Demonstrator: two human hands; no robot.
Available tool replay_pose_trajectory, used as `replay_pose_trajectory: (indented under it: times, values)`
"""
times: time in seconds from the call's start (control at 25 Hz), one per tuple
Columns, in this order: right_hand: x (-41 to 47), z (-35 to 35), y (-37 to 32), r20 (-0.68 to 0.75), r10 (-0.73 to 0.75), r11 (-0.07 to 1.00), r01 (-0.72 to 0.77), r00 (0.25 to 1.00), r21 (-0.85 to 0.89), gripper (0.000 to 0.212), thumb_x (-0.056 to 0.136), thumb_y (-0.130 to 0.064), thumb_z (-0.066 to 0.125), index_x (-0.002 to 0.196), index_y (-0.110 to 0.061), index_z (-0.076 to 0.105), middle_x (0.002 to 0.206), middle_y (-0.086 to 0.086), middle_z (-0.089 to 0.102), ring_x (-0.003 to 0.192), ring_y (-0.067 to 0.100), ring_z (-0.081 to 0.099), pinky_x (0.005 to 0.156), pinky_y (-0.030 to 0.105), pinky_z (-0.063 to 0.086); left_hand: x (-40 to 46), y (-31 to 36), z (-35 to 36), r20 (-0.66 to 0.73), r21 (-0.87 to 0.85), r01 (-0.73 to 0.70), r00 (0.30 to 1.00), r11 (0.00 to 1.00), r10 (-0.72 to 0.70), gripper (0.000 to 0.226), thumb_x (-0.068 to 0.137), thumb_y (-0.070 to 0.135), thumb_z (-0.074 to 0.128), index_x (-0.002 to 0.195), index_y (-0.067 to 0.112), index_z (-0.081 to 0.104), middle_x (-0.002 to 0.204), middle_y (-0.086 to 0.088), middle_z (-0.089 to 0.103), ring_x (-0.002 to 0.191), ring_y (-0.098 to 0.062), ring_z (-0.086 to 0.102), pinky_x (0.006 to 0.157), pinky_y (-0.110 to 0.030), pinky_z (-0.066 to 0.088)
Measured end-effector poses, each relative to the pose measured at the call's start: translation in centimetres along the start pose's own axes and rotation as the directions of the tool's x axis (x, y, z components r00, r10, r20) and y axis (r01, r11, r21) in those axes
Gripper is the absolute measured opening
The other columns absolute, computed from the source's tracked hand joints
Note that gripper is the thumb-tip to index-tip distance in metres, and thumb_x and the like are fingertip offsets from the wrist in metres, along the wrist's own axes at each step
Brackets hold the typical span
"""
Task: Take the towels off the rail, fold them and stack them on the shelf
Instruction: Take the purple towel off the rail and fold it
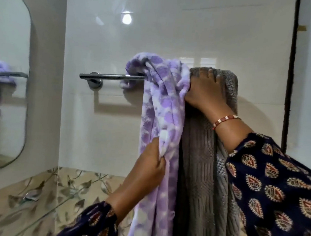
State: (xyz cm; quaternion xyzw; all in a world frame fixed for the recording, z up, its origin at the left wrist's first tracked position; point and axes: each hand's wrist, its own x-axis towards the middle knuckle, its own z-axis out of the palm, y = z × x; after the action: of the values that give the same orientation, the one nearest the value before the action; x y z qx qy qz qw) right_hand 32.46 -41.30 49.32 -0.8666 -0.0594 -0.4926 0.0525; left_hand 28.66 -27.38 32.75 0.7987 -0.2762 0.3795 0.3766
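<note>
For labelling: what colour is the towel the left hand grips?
Purple and white blotches on the towel, gripped by the left hand; head view.

Glossy white wall tiles (177, 25) are reflecting a round lamp glare (126, 18) and 2 bright window panes (199, 62), while a rounded mirror (5, 67) is hanging on the left wall above a floral beige tile band (74, 182), and a dark vertical strip (290, 73) is running down at right.

Glossy chrome rail (109, 75), fluffy purple towel (163, 103), ribbed grey towel (199, 187).
</note>
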Motion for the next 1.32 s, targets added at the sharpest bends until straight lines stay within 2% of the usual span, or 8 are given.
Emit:
replay_pose_trajectory:
  times: [0.08, 0.16, 0.28, 0.52, 0.68, 0.88, 1.12, 1.32]
  values:
    - [-1.4, 0.1, -2.3, -0.237, 0.093, 0.95, -0.014, 0.967, 0.313, 0.052, 0.087, -0.035, 0.034, 0.116, 0.003, 0.055, 0.122, 0.029, 0.055, 0.118, 0.039, 0.049, 0.095, 0.041, 0.037, -0.8, 0.0, 0.3, 0.016, -0.012, -0.001, 1.0, 1.0, 0.001, 0.045, 0.075, 0.012, 0.035, 0.119, 0.01, 0.047, 0.109, 0.0, 0.05, 0.099, -0.01, 0.047, 0.079, -0.009, 0.029]
    - [-3.1, 0.5, -4.9, -0.173, 0.157, 0.821, -0.031, 0.972, 0.57, 0.069, 0.086, -0.052, 0.046, 0.133, -0.002, 0.041, 0.122, 0.026, 0.056, 0.11, 0.038, 0.055, 0.084, 0.037, 0.043, -0.2, 0.3, -0.2, -0.009, -0.028, -0.003, 1.0, 1.0, 0.003, 0.039, 0.075, 0.01, 0.034, 0.111, 0.013, 0.048, 0.103, 0.002, 0.049, 0.091, -0.006, 0.044, 0.074, -0.007, 0.029]
    - [-5.3, 2.2, -6.7, 0.068, 0.076, 0.874, -0.099, 0.995, 0.476, 0.093, 0.081, -0.036, 0.065, 0.148, -0.008, 0.006, 0.132, 0.026, 0.05, 0.11, 0.039, 0.057, 0.084, 0.038, 0.046, -0.3, 0.5, -1.2, 0.018, -0.028, -0.028, 0.999, 0.999, 0.028, 0.03, 0.075, 0.01, 0.037, 0.102, 0.017, 0.048, 0.095, 0.006, 0.05, 0.083, -0.001, 0.041, 0.071, 0.0, 0.031]
    - [-7.7, 0.4, -4.4, 0.191, 0.046, 0.69, -0.17, 0.98, 0.703, 0.019, 0.067, -0.022, 0.056, 0.082, -0.015, 0.066, 0.082, 0.007, 0.062, 0.078, 0.017, 0.054, 0.063, 0.027, 0.034, -2.8, 0.3, -2.9, -0.013, -0.127, 0.168, 0.985, 0.977, -0.171, 0.077, 0.063, 0.043, 0.063, 0.133, 0.025, 0.034, 0.112, 0.0, 0.052, 0.098, -0.014, 0.054, 0.074, -0.01, 0.041]
    - [-10.8, -2.4, -1.4, 0.375, 0.096, 0.553, -0.363, 0.922, 0.75, 0.025, 0.072, 0.0, 0.054, 0.051, -0.013, 0.055, 0.051, -0.005, 0.051, 0.051, 0.008, 0.044, 0.047, 0.02, 0.033, -1.6, 2.3, -4.2, -0.183, 0.312, -0.137, 0.962, 0.94, 0.202, 0.091, 0.073, 0.048, 0.061, 0.145, 0.011, 0.019, 0.138, -0.014, 0.037, 0.127, -0.018, 0.031, 0.105, -0.023, 0.027]
    - [-14.6, -4.2, 4.3, 0.614, 0.083, 0.608, -0.529, 0.785, 0.593, 0.04, 0.071, 0.006, 0.049, 0.035, -0.012, 0.05, 0.032, -0.009, 0.042, 0.031, 0.004, 0.037, 0.037, 0.013, 0.029, -0.3, 4.0, -1.3, -0.136, 0.501, -0.211, 0.938, 0.839, 0.318, 0.066, 0.069, 0.05, 0.058, 0.125, 0.014, 0.052, 0.124, -0.018, 0.054, 0.111, -0.035, 0.05, 0.092, -0.046, 0.044]
    - [-18.5, -6.7, 10.6, 0.674, 0.143, 0.676, -0.569, 0.725, 0.469, 0.011, 0.053, -0.011, 0.055, 0.064, -0.011, 0.053, 0.052, 0.0, 0.047, 0.052, 0.014, 0.041, 0.049, 0.025, 0.031, -2.7, 5.8, 7.2, 0.155, -0.07, -0.102, 0.982, 0.992, 0.112, 0.037, 0.058, 0.057, 0.05, 0.068, 0.025, 0.034, 0.066, 0.01, 0.045, 0.064, -0.015, 0.045, 0.058, -0.026, 0.036]
    - [-21.8, -8.6, 15.6, 0.682, 0.142, 0.692, -0.565, 0.717, 0.449, 0.028, 0.056, -0.011, 0.06, 0.083, -0.008, 0.061, 0.07, 0.003, 0.059, 0.064, 0.014, 0.055, 0.058, 0.026, 0.044, -2.6, 8.5, 10.7, 0.489, -0.442, 0.136, 0.865, 0.887, 0.111, 0.06, 0.046, 0.045, 0.066, 0.098, 0.017, 0.051, 0.091, 0.0, 0.059, 0.079, -0.007, 0.053, 0.075, -0.023, 0.045]
